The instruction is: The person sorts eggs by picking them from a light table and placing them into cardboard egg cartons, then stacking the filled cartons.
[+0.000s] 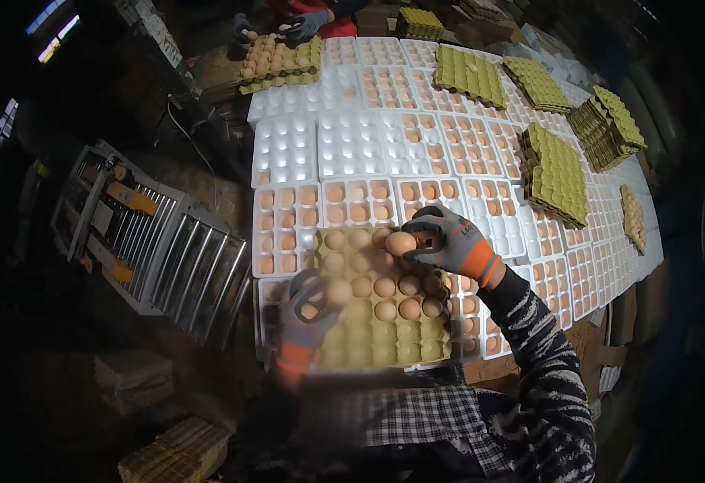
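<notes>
My right hand [449, 238], in a grey work glove with an orange cuff, pinches a brown egg [400, 243] above the far half of a yellow egg tray [355, 341]. At that tray's left edge is my left hand [310, 323], gloved alike and blurred by motion. Its fingers are around another egg [336, 293], and a further egg seems to show against the palm. Several eggs [409, 309] sit in the tray's far and middle cups, while its near rows show bare cups. Under and around it lie white foam egg trays [317, 186], many of their cells holding eggs.
Across the table, another person's gloved hands [307, 25] handle eggs over a yellow tray [280, 75]. Stacks of yellow egg trays [554, 175] rest at the right. A roller conveyor [198, 265] stands left of the table, with bundled stacks [174, 450] below it.
</notes>
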Demonstrator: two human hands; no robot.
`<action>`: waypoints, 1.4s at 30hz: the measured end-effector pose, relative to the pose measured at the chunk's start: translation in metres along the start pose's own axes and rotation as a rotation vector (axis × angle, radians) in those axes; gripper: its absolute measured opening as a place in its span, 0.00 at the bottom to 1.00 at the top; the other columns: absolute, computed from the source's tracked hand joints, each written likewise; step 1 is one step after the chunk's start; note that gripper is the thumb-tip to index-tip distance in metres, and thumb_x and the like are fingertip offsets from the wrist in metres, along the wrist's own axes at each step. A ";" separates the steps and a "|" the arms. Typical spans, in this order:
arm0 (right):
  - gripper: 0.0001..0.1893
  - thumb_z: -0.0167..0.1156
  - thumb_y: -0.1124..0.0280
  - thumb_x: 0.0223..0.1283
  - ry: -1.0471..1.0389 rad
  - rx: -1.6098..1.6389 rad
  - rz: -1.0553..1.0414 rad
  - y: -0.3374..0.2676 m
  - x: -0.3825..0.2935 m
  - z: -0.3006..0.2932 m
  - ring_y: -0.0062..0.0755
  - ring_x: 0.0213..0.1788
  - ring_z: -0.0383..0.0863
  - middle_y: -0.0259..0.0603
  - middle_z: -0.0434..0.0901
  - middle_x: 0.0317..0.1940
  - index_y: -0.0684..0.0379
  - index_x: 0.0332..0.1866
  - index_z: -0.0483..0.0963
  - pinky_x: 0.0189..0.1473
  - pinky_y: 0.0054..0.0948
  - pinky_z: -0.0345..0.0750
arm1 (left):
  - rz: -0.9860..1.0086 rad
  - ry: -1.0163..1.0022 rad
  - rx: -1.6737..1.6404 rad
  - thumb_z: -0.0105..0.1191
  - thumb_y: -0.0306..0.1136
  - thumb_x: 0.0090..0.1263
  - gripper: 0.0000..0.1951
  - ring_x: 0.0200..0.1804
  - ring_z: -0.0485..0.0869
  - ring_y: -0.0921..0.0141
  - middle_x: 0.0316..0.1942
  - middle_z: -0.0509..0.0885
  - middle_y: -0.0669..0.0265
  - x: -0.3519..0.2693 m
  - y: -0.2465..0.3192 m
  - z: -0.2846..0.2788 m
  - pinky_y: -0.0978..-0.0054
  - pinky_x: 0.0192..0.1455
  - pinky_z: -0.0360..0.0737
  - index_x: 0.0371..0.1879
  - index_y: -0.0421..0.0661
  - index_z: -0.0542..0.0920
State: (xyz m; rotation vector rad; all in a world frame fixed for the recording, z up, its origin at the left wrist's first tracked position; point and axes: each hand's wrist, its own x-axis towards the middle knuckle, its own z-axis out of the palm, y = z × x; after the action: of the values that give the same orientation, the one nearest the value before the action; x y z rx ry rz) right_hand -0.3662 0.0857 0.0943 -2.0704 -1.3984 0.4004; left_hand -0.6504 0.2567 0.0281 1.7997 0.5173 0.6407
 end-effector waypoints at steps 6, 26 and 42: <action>0.22 0.67 0.48 0.59 -0.004 -0.376 0.181 0.090 0.168 0.033 0.45 0.51 0.86 0.42 0.79 0.56 0.48 0.54 0.84 0.54 0.41 0.83 | -0.053 0.072 0.460 0.73 0.33 0.58 0.25 0.58 0.83 0.60 0.60 0.80 0.63 0.101 -0.111 -0.041 0.65 0.56 0.84 0.58 0.52 0.86; 0.19 0.59 0.52 0.67 -0.314 -0.341 -0.080 0.078 0.295 0.129 0.47 0.53 0.85 0.39 0.81 0.52 0.42 0.60 0.80 0.55 0.41 0.81 | -0.168 0.091 0.854 0.63 0.38 0.66 0.24 0.62 0.80 0.56 0.63 0.79 0.59 0.303 -0.177 -0.031 0.61 0.65 0.78 0.63 0.53 0.82; 0.16 0.64 0.57 0.63 -0.478 0.402 -0.240 0.040 0.190 0.068 0.39 0.49 0.85 0.38 0.83 0.49 0.49 0.54 0.83 0.49 0.36 0.83 | 0.125 -0.556 0.391 0.67 0.39 0.69 0.22 0.67 0.80 0.64 0.59 0.87 0.60 0.208 -0.060 -0.045 0.61 0.72 0.74 0.60 0.45 0.83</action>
State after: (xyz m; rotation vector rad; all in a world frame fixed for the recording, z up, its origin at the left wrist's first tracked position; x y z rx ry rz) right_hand -0.2987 0.2699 0.0323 -1.5164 -1.6471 1.0298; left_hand -0.5241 0.4375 0.0182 2.2806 0.1539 0.0981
